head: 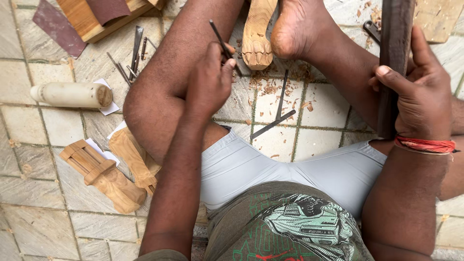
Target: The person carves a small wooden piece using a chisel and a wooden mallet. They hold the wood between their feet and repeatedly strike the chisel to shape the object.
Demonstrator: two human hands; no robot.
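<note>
- Two bare hands work above a tiled floor (43, 227), where the person sits with legs folded.
- The left hand (210, 79) is closed around a thin dark chisel (218, 38); the shaft slants up and to the left out of the fist, and its lower end goes down beside the carved piece, the tip hidden behind the fingers.
- The right hand (420, 92) is wrapped around a dark wooden block (394, 63) held upright, thumb across its front face. A red thread band (425, 144) circles that wrist.
- A pale carved wooden piece (257, 36) lies on the floor between the legs, its carved end pointing toward the person. A bare foot (297, 31) presses against its right side.
- Wood shavings (270, 87) are scattered on the tiles just below the carved piece.
- Two slim metal tools (278, 108) lie crossed on the floor between the thighs, near the shavings.
- Several more thin tools (133, 58) lie in a loose cluster to the upper left, beside the left knee.
- A pale cylinder of wood (70, 94) lies on its side at the left, touching a scrap of white paper.
- Two carved wooden figures (113, 171) rest at the lower left, side by side, just beside the left thigh.
- Sheets of reddish-brown sandpaper (58, 26) lie at the top left, one on a wooden board (87, 17).
</note>
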